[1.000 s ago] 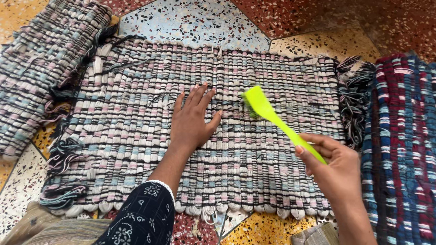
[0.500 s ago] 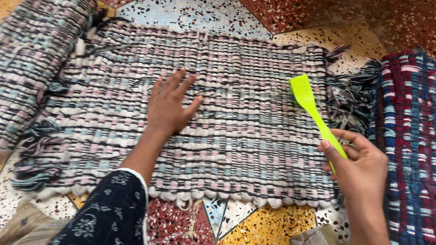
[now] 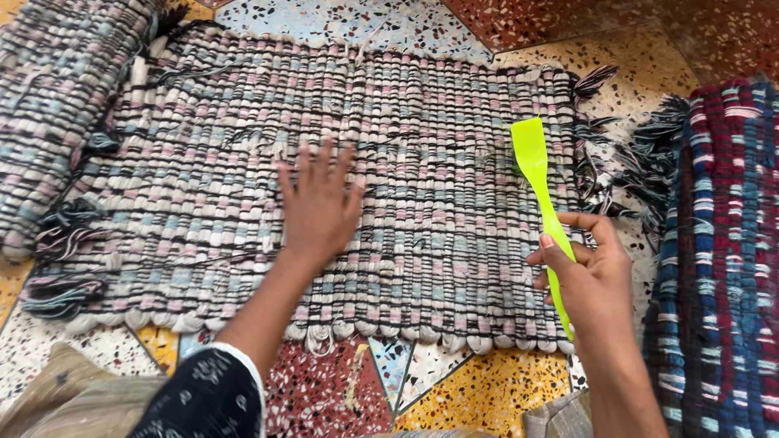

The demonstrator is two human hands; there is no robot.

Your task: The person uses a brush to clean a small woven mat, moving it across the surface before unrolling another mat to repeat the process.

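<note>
Two hands worked over one woven mat (image 3: 235, 151) that lay flat on the terrazzo floor (image 3: 355, 12), and the mat was far the largest thing in play. It was a rag-weave piece in pale pink, light blue and cream strips bound by dark threads, with loose dark fringe at both short ends. A like-coloured mat (image 3: 36, 98) lay at its left end, and a stack of dark red and blue mats (image 3: 738, 260) sat just beside its right fringe.

Brushing it well, to my judgement, meant keeping the weave taut and flat under the free palm, stroking along the rows rather than across them, and stopping short of the fringe so the loose threads did not snag.

The left hand (image 3: 320, 203) lay palm down near the middle of the mat, fingers spread and pressed flat against the weave, holding nothing. A dark sleeve with a pale print covered the forearm below it.

The right hand (image 3: 584, 284) was closed around the handle of a bright lime-green brush (image 3: 536, 177), its grip pinching the slim handle between thumb and curled fingers. The brush head pointed away from the person and rested on the mat near its right end, close to the fringe. Any bristles lay on the underside, so I could not make them out.
</note>
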